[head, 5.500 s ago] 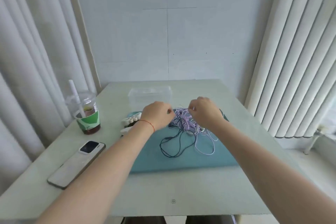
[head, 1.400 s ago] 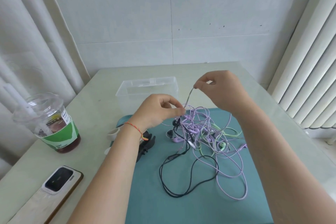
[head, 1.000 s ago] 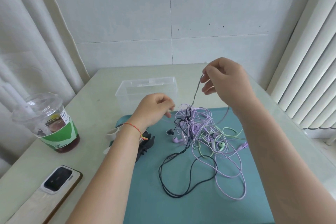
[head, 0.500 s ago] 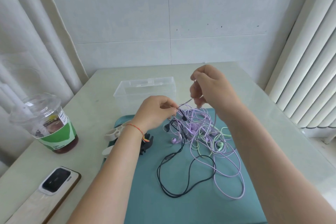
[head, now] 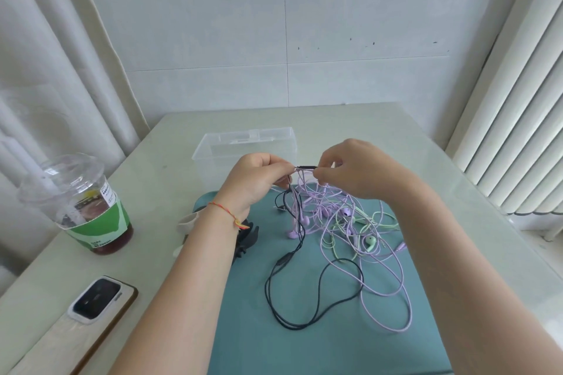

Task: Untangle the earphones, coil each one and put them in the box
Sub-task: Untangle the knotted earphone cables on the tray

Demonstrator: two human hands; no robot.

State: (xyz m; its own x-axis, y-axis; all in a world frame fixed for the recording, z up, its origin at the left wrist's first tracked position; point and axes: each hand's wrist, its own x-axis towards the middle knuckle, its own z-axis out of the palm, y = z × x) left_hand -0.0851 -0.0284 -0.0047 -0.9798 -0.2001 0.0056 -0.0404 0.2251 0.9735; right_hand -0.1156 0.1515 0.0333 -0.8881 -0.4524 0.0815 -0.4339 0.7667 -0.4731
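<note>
A tangle of earphones (head: 332, 222) lies on a teal mat (head: 350, 329): purple cords, a green pair (head: 370, 242) and a black cord (head: 316, 301) looping toward me. My left hand (head: 254, 181) and my right hand (head: 353, 170) are raised just above the tangle, close together. Both pinch the ends of a short dark piece of the black cord (head: 305, 167) stretched between their fingertips. Cords hang from it down to the mat. The clear plastic box (head: 246, 143) stands empty behind my hands.
A plastic cup with a green sleeve (head: 82, 201) stands at the left. A phone (head: 91, 307) lies face down near the front left table edge. A dark clip (head: 246, 240) and a pale clip (head: 189, 221) lie at the mat's left edge. Curtains hang on both sides.
My right hand has come down from its raised position toward my left. The dark cord piece, held slanted before, is now level between both hands' fingertips.
</note>
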